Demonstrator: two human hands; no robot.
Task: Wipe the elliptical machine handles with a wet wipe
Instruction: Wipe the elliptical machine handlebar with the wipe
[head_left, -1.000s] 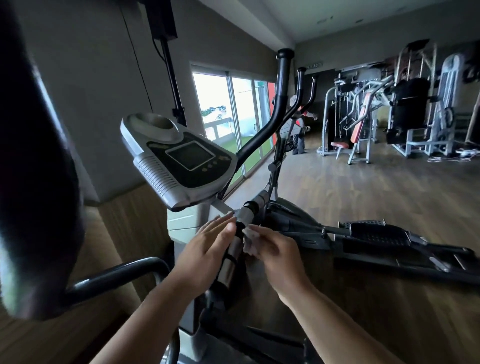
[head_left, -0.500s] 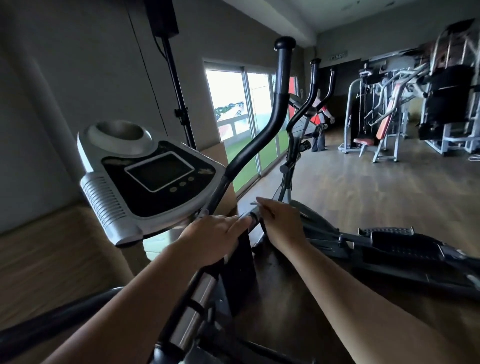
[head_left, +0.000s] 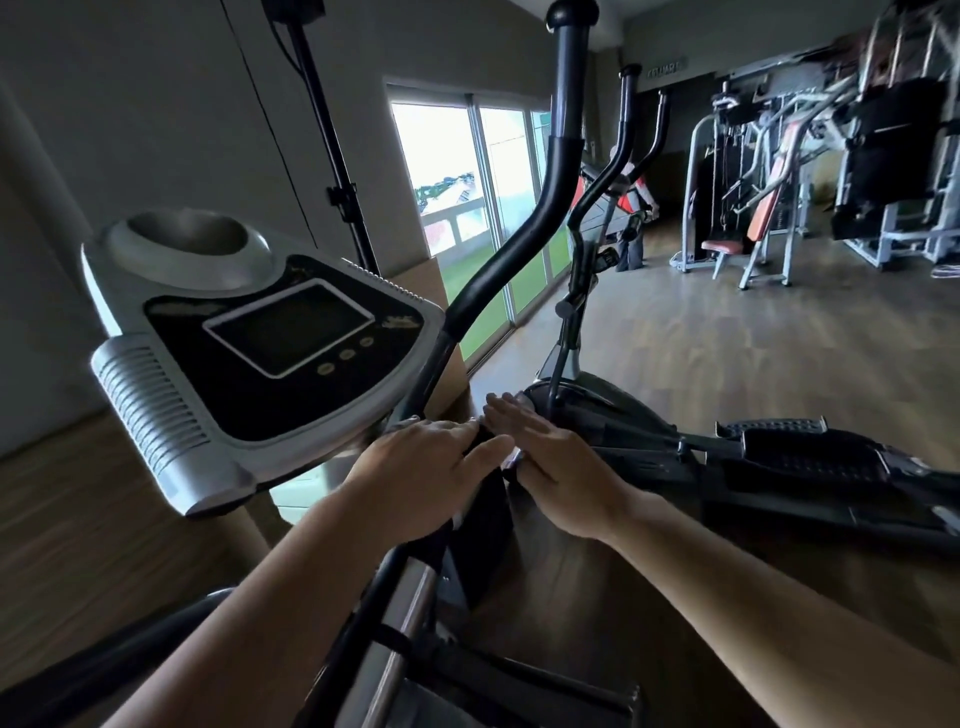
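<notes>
Head camera. The black curved handle (head_left: 524, 244) of the elliptical rises just right of the console (head_left: 270, 338). Below the console's right corner the left hand (head_left: 421, 473) lies over the handle's lower shaft with fingers extended. The right hand (head_left: 561, 467), fingers straight, covers the wet wipe (head_left: 511, 458), a white scrap showing between the hands. Behind the console are a grey wall and sliding glass doors (head_left: 467, 208). Far right of it are the wood-plank floor (head_left: 727, 353) and weight machines (head_left: 753, 182).

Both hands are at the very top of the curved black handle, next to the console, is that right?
Not the top: the head view shows the left hand and right hand at the bottom of the curved black handle, next to the console.
</notes>
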